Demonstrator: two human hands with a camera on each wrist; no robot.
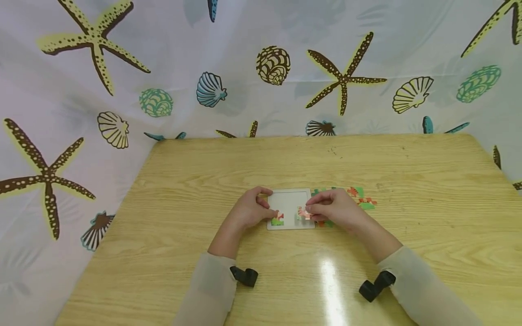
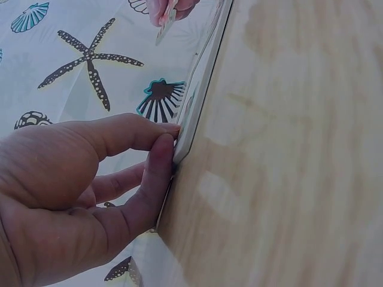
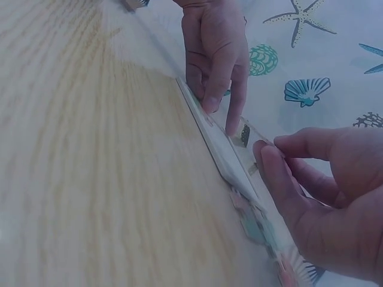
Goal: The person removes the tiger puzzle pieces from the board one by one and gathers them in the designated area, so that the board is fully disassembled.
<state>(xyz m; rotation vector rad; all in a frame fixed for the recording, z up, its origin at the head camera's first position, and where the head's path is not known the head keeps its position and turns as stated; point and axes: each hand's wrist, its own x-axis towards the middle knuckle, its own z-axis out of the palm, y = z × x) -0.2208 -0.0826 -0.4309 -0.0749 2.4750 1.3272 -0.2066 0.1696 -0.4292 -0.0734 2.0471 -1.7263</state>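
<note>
A white puzzle tray (image 1: 290, 195) with a raised rim lies flat on the table. In its lower left corner sits a green and red puzzle piece (image 1: 277, 221). My left hand (image 1: 253, 207) holds the tray's left side, its thumb on or beside that corner piece and its other fingers along the rim; the left wrist view shows this hand (image 2: 102, 179) at the tray edge. Above the tray's right part, my right hand (image 1: 336, 208) pinches a pink and white puzzle piece (image 1: 302, 213) between thumb and fingers. Seen from the right wrist, this hand (image 3: 329, 197) hovers just over the tray.
Several loose green and red puzzle pieces (image 1: 360, 197) lie right of the tray, some partly hidden under my right hand. The wooden table (image 1: 204, 172) reaches back to a curtain (image 1: 244, 45) printed with shells and starfish. A black wrist camera (image 1: 246, 276) sits on each sleeve.
</note>
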